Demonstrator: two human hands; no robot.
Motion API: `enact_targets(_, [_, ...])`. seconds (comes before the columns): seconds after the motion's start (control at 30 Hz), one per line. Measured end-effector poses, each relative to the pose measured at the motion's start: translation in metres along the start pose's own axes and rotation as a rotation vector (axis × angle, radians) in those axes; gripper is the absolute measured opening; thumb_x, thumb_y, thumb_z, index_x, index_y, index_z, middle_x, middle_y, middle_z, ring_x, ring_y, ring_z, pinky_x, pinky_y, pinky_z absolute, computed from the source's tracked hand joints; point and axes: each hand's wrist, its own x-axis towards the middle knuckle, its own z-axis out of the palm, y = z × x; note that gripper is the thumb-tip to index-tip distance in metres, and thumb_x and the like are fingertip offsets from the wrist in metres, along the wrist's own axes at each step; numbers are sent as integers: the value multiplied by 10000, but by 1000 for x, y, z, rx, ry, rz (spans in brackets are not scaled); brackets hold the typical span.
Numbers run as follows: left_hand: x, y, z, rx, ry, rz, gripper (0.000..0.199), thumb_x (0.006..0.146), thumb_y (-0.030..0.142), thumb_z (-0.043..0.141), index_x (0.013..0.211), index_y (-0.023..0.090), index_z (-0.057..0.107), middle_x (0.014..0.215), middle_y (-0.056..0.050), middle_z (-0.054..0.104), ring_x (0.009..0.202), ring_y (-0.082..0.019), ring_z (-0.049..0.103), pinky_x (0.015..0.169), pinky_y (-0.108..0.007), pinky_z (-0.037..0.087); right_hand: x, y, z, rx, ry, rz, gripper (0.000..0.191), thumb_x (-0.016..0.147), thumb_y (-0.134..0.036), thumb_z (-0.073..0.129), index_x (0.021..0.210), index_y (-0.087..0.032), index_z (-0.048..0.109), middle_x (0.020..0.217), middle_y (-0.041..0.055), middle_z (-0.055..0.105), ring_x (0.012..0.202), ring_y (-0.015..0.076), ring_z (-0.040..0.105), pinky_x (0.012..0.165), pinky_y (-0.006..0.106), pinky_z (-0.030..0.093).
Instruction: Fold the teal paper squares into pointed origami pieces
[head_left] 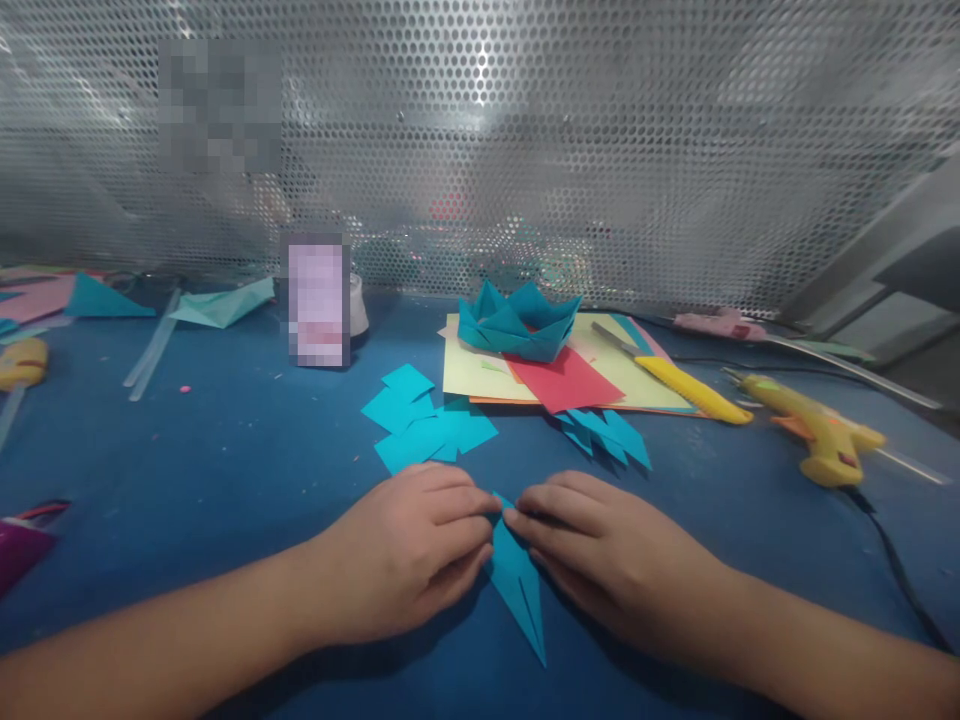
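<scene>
A folded blue paper piece [517,585], narrow and pointed at both ends, lies on the blue table between my hands. My left hand [424,550] has its fingers closed together on the paper's left edge near the top. On the right edge, close to the upper tip, the fingertips of my right hand [600,545] press together against the paper. Flat blue paper squares [427,425] are spread just beyond my left hand. Folded blue pieces [607,435] lie beyond my right hand.
A blue folded paper bowl [517,325] and red paper [566,380] rest on yellow sheets [480,375]. A yellow knife [694,390] and glue gun [832,440] lie right. A phone [319,305] stands back left, before a perforated metal panel [480,150].
</scene>
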Motion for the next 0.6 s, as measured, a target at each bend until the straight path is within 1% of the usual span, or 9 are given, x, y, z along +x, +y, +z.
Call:
enact_targets(0.17, [0, -4, -1, 38, -19, 26, 226, 940, 153, 428, 904, 137, 651, 1031, -77, 701, 885, -207, 620, 811, -375, 512, 1, 1, -1, -14, -12, -5, 344, 974, -158, 325, 1049, -94, 655, 877, 124, 633, 798, 210, 570, 686, 339, 529])
enact_targets(0.33, [0, -9, -4, 15, -26, 84, 226, 926, 134, 443, 985, 118, 661, 1052, -89, 707, 891, -213, 627, 806, -365, 517, 0, 2, 1, -23, -18, -13, 351, 981, -167, 318, 1055, -94, 653, 886, 126, 634, 796, 209, 568, 686, 339, 527])
enact_targets(0.47, [1, -12, -8, -10, -24, 127, 211, 910, 123, 465, 956, 122, 671, 1036, -83, 716, 885, -211, 638, 813, -359, 517, -1, 1, 2, -28, -21, -14, 351, 981, -162, 316, 1056, -92, 651, 895, 126, 635, 790, 208, 562, 681, 341, 526])
enact_targets(0.6, [2, -16, -7, -50, -2, 151, 193, 902, 124, 479, 938, 131, 669, 1009, -72, 723, 870, -209, 645, 797, -353, 519, -2, 1, 2, -33, -20, -24, 359, 985, -170, 309, 1061, -97, 653, 881, 122, 635, 780, 200, 560, 671, 331, 526])
